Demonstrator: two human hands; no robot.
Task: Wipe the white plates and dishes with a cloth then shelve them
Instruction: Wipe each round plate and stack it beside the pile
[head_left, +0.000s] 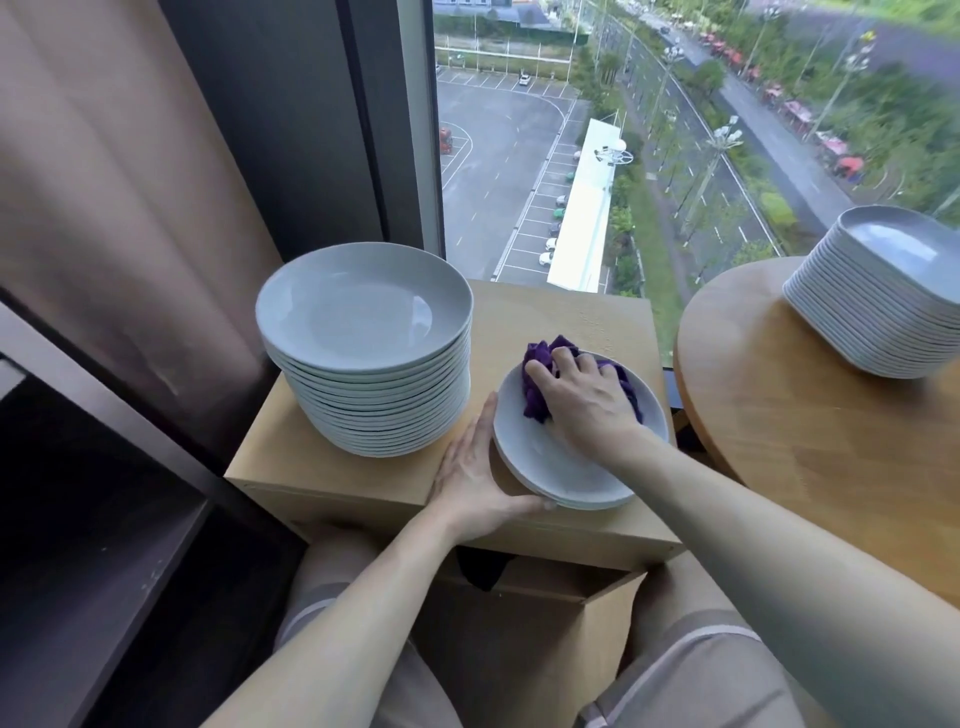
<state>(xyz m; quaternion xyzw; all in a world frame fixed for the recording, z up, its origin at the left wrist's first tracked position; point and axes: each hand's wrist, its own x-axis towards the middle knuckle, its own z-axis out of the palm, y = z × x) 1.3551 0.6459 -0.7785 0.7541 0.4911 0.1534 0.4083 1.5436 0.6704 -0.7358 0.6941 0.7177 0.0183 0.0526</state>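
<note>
Your right hand is curled over a bunched purple cloth, pressing it onto the top plate of a short stack of round white plates. Your left hand lies w/ fingers straight along that stack's left rim, thumb at the front edge. It's bracing, not clamping.

Risks:
- The short stack sits near the front-right corner of the light wooden cabinet top, close to the front edge. Hard strokes toward you could slide it off. Your left hand only blocks the left & front sides, so nothing stops it going right.
- The top plate may skate on the one below if the cloth drags it.
- The tall stack of round white plates stands just beside your left fingertips. A wide elbow or a carelessly lifted plate could knock it, & at that height it'd prob. topple.
- The stack of rounded-square white dishes on the round wooden table runs partly out of frame, so can't tell how near the rim it sits.

Containers:
- An open brown cardboard box sits below the cabinet's front edge, btw your knees. Something dark shows at its mouth; rest hidden.
- The dark shelf unit at left has its compartments in shadow, so can't tell contents. No plates visible there.
</note>
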